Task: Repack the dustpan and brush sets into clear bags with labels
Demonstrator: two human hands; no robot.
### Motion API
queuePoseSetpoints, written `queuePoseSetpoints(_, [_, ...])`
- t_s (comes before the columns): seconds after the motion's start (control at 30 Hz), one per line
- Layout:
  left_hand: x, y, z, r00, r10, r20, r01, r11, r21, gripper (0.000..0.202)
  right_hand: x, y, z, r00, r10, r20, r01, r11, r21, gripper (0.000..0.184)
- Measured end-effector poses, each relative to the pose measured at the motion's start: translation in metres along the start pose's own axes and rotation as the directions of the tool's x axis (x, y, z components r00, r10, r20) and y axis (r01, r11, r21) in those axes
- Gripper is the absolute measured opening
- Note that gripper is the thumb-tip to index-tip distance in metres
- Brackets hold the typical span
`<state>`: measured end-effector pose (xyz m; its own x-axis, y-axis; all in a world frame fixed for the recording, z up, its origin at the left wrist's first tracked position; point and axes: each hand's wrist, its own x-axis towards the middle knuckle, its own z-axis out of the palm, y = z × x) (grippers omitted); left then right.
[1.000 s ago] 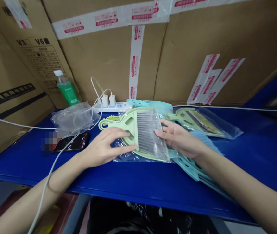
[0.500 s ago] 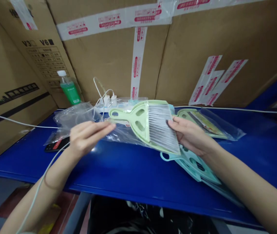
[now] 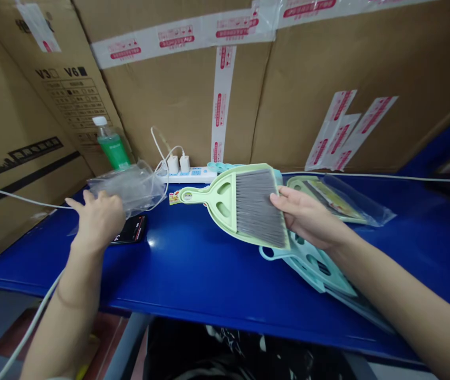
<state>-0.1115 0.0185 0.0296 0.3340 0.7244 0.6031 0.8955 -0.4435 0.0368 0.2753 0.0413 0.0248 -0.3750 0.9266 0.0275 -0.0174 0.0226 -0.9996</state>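
Brush (image 3: pixel 258 206) right of phone (image 3: pixel 133 229), bottle (image 3: pixel 114 151) behind plastic wrapping (image 3: pixel 135 187), perhaps against the cardboard (image 3: pixel 64 103).

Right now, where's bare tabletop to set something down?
Front-centre: blue table between phone and blue-green dustpan set, nearer than the held green set. Also right, between right arm and bagged green set. Crowded: back left, with clear plastic, cables, power strip, left hand.

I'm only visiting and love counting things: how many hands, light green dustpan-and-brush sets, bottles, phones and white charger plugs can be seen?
Hands: 2
Light green dustpan-and-brush sets: 2
Bottle: 1
Phone: 1
White charger plugs: 2
Total: 8
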Motion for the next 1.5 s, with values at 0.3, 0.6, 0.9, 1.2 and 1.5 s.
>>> queuePoseSetpoints(0.3, [0.026, 0.097, 0.025, 0.948, 0.261, 0.180, -0.259, 0.965, -0.033, 0.047, 0.001, -0.001, -0.009, 0.990, 0.139, 0.005, -0.138, 0.984, -0.115, 0.061])
queuePoseSetpoints(0.6, [0.038, 0.109, 0.036, 0.945, 0.315, 0.084, -0.316, 0.949, -0.001, 0.046, -0.023, -0.018, 0.009, 0.770, -0.625, 0.127, 0.446, 0.385, -0.808, 0.021])
queuePoseSetpoints(0.9, [0.094, 0.126, 0.049, 0.920, 0.367, 0.139, -0.370, 0.929, -0.001, 0.041, -0.022, -0.007, 0.009, 0.761, -0.608, 0.226, 0.351, 0.092, -0.932, 0.020])
queuePoseSetpoints(1.2, [0.148, 0.142, 0.067, 0.850, 0.492, 0.185, -0.472, 0.870, -0.145, 0.036, -0.019, -0.010, -0.010, 0.710, -0.689, 0.145, 0.159, -0.043, -0.986, 0.018])
queuePoseSetpoints(1.5, [0.194, 0.098, 0.075, 0.917, 0.344, 0.204, -0.309, 0.933, -0.183, 0.036, -0.038, -0.014, -0.017, 0.858, -0.497, 0.131, 0.018, -0.225, -0.974, 0.041])
